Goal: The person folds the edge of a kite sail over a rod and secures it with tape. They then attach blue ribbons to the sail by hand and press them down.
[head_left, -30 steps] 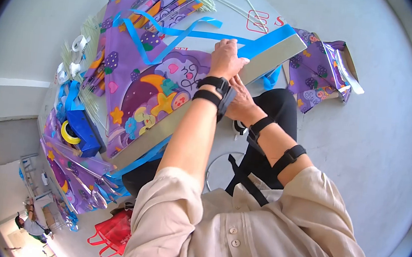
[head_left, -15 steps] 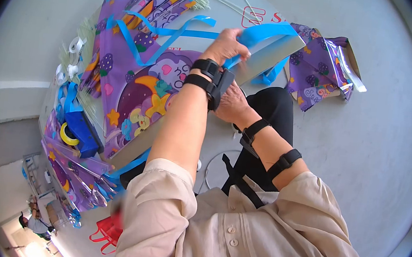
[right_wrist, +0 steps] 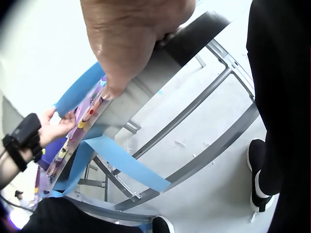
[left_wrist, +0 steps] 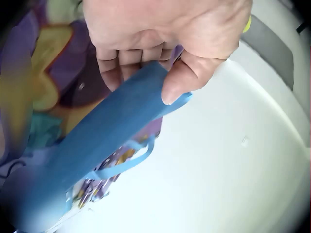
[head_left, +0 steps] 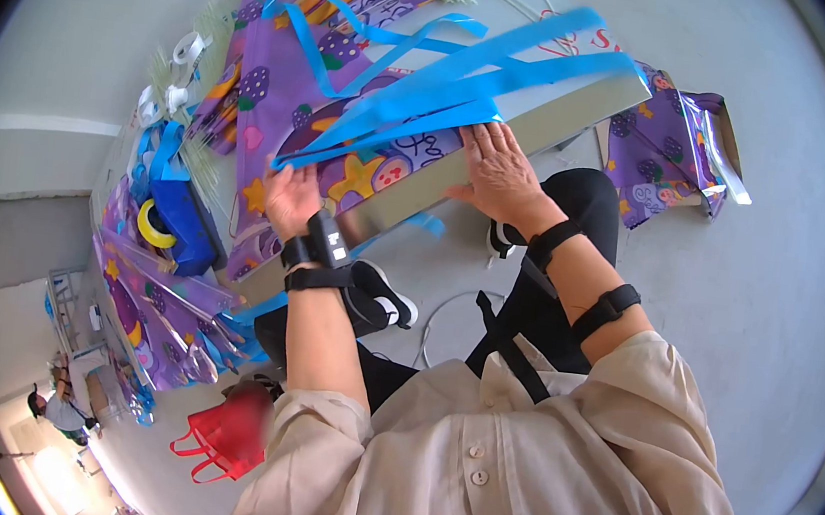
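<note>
My left hand (head_left: 290,199) pinches the end of a blue ribbon (left_wrist: 112,111) between thumb and fingers, low on the left of the purple cartoon-printed sheet (head_left: 269,137). From there, lengths of ribbon fan out over the sheet toward the far right, partly blurred. My right hand (head_left: 503,179) lies palm down at the near table edge (head_left: 590,103), fingers extended over the sheet and fingertips right at a fold of ribbon. In the right wrist view that hand (right_wrist: 131,43) hides its own fingertips, and a loose ribbon tail (right_wrist: 126,162) hangs below the tabletop.
A blue tape dispenser (head_left: 183,223) with a yellow roll stands at the left, white rolls (head_left: 188,48) beyond it. Folded purple sheets (head_left: 152,301) lie near it. A box with purple sheets (head_left: 666,143) is at the right. A red bag (head_left: 223,434) sits on the floor.
My left hand has swept left and toward me from beside the right hand, drawing the ribbon along. The right hand has spread over the table edge.
</note>
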`<state>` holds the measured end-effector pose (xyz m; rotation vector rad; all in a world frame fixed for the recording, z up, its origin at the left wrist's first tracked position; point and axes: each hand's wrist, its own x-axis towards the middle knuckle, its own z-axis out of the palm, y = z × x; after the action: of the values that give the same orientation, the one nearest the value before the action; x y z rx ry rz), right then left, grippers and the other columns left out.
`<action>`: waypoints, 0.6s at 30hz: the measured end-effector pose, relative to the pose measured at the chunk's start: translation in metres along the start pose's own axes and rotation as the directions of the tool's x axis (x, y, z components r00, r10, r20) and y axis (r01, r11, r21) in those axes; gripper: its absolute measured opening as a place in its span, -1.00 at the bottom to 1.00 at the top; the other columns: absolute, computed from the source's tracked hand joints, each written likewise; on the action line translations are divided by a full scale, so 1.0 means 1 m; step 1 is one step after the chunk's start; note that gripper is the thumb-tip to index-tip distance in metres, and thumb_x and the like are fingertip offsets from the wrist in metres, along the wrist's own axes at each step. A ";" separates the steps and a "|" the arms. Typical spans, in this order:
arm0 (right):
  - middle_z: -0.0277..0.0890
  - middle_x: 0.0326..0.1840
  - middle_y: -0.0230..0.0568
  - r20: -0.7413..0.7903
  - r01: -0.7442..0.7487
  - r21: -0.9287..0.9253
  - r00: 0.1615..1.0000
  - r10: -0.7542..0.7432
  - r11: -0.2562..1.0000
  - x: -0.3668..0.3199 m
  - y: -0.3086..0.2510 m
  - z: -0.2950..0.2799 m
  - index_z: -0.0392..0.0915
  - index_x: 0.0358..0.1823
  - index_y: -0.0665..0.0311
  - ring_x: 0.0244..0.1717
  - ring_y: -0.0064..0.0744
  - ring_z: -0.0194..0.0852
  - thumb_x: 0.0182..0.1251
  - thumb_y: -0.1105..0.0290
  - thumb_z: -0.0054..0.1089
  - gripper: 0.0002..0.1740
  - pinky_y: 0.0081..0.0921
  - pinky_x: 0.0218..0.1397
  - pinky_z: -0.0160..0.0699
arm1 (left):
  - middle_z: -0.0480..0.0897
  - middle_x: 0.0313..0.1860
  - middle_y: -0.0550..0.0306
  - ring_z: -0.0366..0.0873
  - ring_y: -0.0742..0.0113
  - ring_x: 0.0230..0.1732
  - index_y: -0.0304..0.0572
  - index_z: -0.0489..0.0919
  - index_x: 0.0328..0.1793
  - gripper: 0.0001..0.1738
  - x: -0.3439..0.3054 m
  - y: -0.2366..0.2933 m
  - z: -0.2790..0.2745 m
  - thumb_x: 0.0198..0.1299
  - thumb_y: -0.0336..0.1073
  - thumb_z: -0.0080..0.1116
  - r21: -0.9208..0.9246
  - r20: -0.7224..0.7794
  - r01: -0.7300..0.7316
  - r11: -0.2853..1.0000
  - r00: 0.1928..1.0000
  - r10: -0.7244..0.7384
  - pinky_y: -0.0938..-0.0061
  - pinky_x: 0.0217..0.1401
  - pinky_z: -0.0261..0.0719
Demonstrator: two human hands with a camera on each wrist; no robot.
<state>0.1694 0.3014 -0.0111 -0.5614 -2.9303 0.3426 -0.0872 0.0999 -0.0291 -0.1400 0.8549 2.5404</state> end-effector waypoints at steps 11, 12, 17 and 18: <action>-0.03 0.49 0.10 0.053 -0.034 -0.019 0.998 0.035 0.999 0.003 -0.004 -0.006 0.09 0.40 0.49 0.55 0.03 -0.25 0.16 -0.27 0.07 0.04 -0.21 0.58 -0.35 | 0.62 -0.11 -0.04 0.57 0.05 -0.05 -0.26 0.51 0.06 -0.54 -0.066 0.203 -0.084 -0.07 -0.61 0.16 0.659 -0.043 -0.187 0.729 0.958 0.284 0.06 0.22 0.39; -0.03 0.49 0.10 0.056 -0.026 -0.016 0.998 0.027 1.000 0.004 -0.005 -0.006 0.09 0.40 0.49 0.55 0.03 -0.25 0.16 -0.27 0.07 0.04 -0.21 0.58 -0.35 | 0.63 -0.11 -0.03 0.57 0.09 -0.09 -0.28 0.51 0.05 -0.54 -0.072 0.210 -0.077 -0.08 -0.59 0.19 0.882 -0.169 -0.009 0.471 0.927 0.334 0.10 0.17 0.42; 0.01 0.45 0.13 0.005 0.005 -0.062 1.000 -0.005 0.998 0.003 -0.003 -0.004 0.11 0.37 0.51 0.54 0.07 -0.23 0.17 -0.24 0.08 0.01 -0.17 0.58 -0.31 | 0.60 -0.09 -0.11 0.57 -0.07 -0.13 -0.32 0.48 0.09 -0.51 -0.081 0.170 -0.024 -0.08 -0.57 0.13 0.479 0.697 -0.061 -0.876 0.633 0.337 0.20 0.01 0.52; 0.01 0.45 0.13 0.009 0.008 -0.068 1.000 -0.007 0.998 0.002 -0.003 -0.005 0.11 0.37 0.51 0.54 0.07 -0.23 0.17 -0.24 0.08 0.01 -0.17 0.58 -0.31 | 0.60 -0.07 -0.11 0.59 -0.01 -0.09 -0.30 0.48 0.12 -0.50 -0.071 0.150 -0.019 -0.06 -0.57 0.07 0.555 0.730 -0.246 -0.795 0.602 0.323 0.25 0.01 0.54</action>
<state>0.1670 0.3001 -0.0051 -0.5587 -2.9612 0.2461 -0.0919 -0.0442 0.0545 1.1449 3.5382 0.5317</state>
